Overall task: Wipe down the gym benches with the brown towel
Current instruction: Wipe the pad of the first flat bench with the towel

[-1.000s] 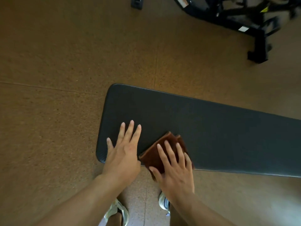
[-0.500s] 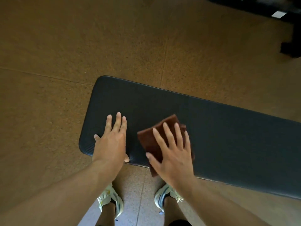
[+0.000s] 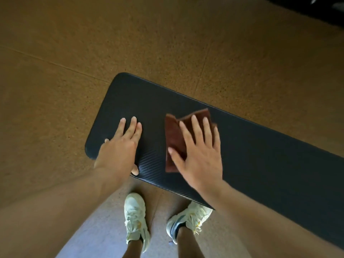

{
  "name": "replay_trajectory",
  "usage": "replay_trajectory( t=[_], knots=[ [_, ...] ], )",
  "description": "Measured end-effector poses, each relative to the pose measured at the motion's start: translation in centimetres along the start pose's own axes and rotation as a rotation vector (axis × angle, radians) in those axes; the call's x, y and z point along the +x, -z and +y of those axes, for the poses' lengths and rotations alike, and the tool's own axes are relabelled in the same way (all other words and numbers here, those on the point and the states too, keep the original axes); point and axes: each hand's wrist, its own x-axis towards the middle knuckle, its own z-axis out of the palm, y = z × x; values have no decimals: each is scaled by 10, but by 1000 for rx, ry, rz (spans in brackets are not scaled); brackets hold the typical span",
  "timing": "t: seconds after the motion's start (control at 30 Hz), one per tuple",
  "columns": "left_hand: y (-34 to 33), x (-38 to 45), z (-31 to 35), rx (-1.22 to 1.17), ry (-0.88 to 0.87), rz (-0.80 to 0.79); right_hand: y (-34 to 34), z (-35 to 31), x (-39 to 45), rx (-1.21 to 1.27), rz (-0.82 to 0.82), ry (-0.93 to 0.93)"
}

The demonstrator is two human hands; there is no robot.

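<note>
A black padded gym bench [image 3: 260, 151] runs from the middle of the view down to the right edge. The folded brown towel [image 3: 174, 138] lies flat on the bench near its left end. My right hand [image 3: 200, 151] presses on the towel with straight, spread fingers. My left hand [image 3: 119, 149] rests flat on the bench's left end, fingers straight, thumb over the near edge. The two hands are apart, with bare pad between them.
Brown speckled rubber floor [image 3: 93, 53] surrounds the bench. My two feet in pale sneakers [image 3: 135, 218] stand on the floor just in front of the bench's near edge. Dark gym equipment [image 3: 316, 8] shows at the top right corner.
My right hand has slid the towel across the pad, away from the near edge and to the right. My left hand stays flat near the bench's left end. The camera view has tilted down.
</note>
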Motion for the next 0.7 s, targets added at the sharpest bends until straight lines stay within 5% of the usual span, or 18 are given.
replay_trajectory(
  t=[0.13,0.27,0.4,0.57,0.63,0.7],
  knots=[
    [-1,0,-4,18,-21,43,-19,8,-86,-170,-201,295],
    [-9,0,-6,-70,-33,105,0,29,-41,-344,-208,527],
    [-25,-7,-20,-266,-105,193,16,10,37,-206,-127,205],
    [-94,-53,-59,-552,-159,341,10,-104,121,177,45,-204],
    [-121,-69,-74,-637,-68,358,3,-147,126,183,50,-119],
    [-134,-80,-83,-731,29,358,-10,-173,110,87,41,170]
  ],
)
